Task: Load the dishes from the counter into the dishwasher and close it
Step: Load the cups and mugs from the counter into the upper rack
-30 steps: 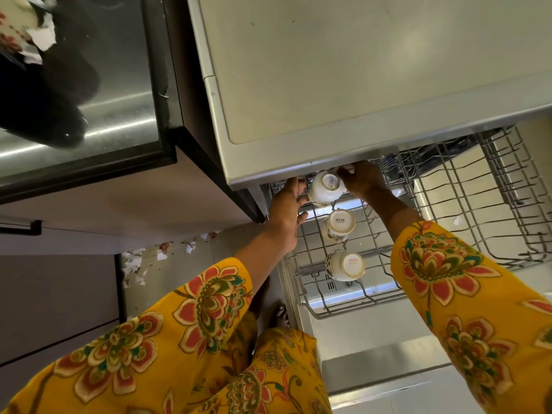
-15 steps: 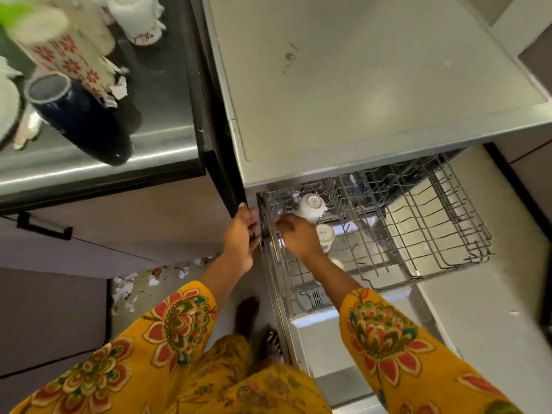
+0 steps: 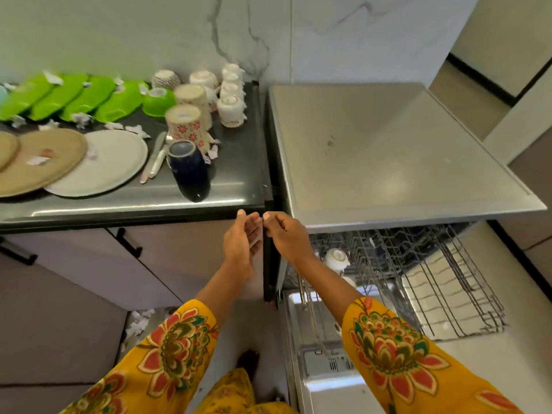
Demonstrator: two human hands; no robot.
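The dishwasher (image 3: 388, 162) stands open with its wire rack (image 3: 442, 282) pulled out; a white cup (image 3: 337, 259) sits upside down in the rack's left side. On the dark counter (image 3: 233, 180) are green plates (image 3: 71, 98), beige and white plates (image 3: 98, 162), floral mugs (image 3: 188, 122), a dark blue mug (image 3: 189, 170), small white cups (image 3: 231, 106) and cutlery (image 3: 155, 158). My left hand (image 3: 242, 243) and my right hand (image 3: 285, 233) hang in the air just below the counter's front corner. Both hold nothing, fingers relaxed.
Bits of torn paper lie among the dishes and on the floor (image 3: 137, 324). Cabinet doors with black handles (image 3: 128, 242) run under the counter. The lowered dishwasher door (image 3: 325, 380) juts out beside my legs.
Both hands have come up out of the rack, away from the cups, to the counter's corner. My view has lifted from the rack to take in the counter and its dishes.
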